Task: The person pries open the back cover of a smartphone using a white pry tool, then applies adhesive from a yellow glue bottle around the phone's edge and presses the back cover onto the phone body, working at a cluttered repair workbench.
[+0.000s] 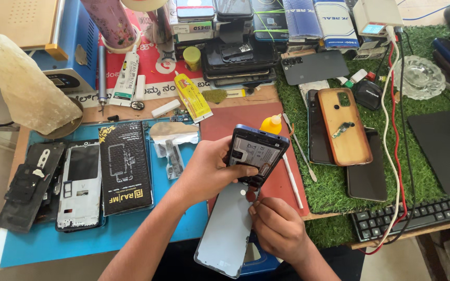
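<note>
— What's the left hand [209,169] doing?

— Its fingers are wrapped tight around an opened phone [256,151], holding it tilted up above the red mat [225,122], with the exposed insides facing the person. The thumb presses on the lower part of the phone.

— And the right hand [277,229]?

— It sits lower, nearer the person. Its fingers are curled in and pinch the edge of the pale blue back cover [227,229], which hangs down from the phone's lower end toward the near edge of the worktop [246,96]. The fingertips meet at the cover's upper right side, just below the phone.

— So neither hand is loose?

— No, both are closed on something: left on the phone, right on the cover.

— What lies around?

— A yellow-capped bottle [271,125] just behind the phone, a thin white tool [291,179] to its right on the mat, a black box [125,166] and a stripped phone frame [80,184] on the blue mat [53,244] to the left.
</note>
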Available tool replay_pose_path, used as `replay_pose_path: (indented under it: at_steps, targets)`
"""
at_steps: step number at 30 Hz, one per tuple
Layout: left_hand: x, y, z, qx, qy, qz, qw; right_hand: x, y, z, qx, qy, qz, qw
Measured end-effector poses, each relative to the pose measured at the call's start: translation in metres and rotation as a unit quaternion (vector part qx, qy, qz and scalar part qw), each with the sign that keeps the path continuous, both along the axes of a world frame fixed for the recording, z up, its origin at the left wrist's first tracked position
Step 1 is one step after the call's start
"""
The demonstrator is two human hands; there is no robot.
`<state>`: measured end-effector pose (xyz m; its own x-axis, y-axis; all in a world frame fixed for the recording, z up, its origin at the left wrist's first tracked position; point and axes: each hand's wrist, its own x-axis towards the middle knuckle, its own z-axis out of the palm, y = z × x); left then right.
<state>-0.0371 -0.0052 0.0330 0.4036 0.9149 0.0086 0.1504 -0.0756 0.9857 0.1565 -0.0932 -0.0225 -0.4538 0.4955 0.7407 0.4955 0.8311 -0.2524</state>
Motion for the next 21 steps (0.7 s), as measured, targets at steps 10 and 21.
replay_pose_path:
  at_steps: [10, 21]
  targets:
    - [-0.0004, -0.0010, 0.0029, -0.011, 0.002, 0.002, 1.000, 0.0047, 0.0017, 0.0002, 0.009, -0.022, 0.027, 0.999]
    - [0.0000, -0.0011, 0.0047, -0.010, 0.019, 0.003, 1.000, 0.0075, 0.0028, 0.0039, 0.017, -0.047, 0.045, 0.998]
